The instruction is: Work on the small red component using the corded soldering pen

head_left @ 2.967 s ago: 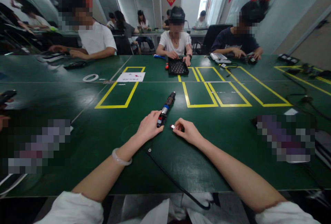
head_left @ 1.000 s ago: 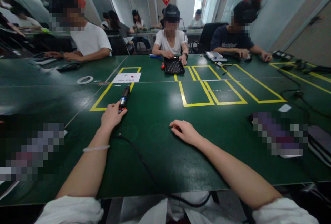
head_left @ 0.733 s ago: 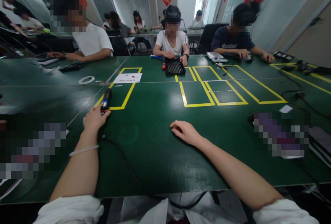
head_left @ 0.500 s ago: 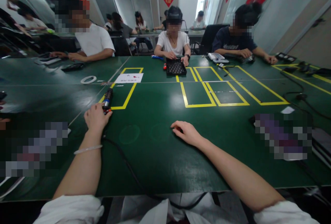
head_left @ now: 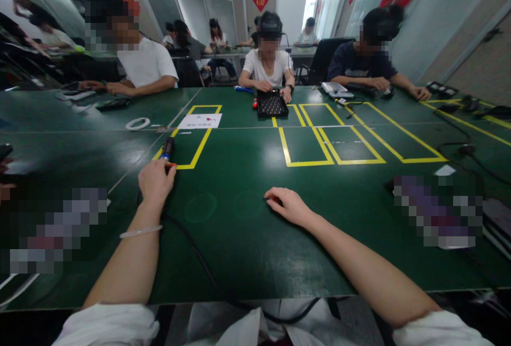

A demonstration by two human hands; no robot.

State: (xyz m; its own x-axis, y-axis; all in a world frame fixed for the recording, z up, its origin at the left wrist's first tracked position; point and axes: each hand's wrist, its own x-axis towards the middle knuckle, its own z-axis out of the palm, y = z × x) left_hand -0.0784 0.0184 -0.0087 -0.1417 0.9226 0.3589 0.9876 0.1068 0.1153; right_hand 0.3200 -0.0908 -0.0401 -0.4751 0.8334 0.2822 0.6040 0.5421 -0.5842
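Fingers of the left hand (head_left: 155,182) lie over the near end of a dark tool (head_left: 168,148), index on top and thumb at its right side; they hide that end, so I cannot tell whether they grip it or only touch it. The tool lies on the green table (head_left: 243,258), its far end pointing away, across the left line of a yellow outline (head_left: 203,147). Blue shows on it just ahead of the fingers, and a spot of red-orange shows by the thumb tip. Fingers of the right hand (head_left: 289,205) are loosely bent and released, the hand resting on the table well apart from the tool. Two faint rings mark the tabletop between the hands. A pale bracelet (head_left: 141,231) circles the left wrist, and beside it a black cable (head_left: 199,261) runs across the table and down over the near edge. Beyond the tool, a paper (head_left: 200,121) lies over the far part of the yellow outline, with a white ring (head_left: 138,123) to its left. Across the table, a person in white (head_left: 270,68) has both hands at a black tray (head_left: 272,106), with a small red thing (head_left: 255,103) just beside it.
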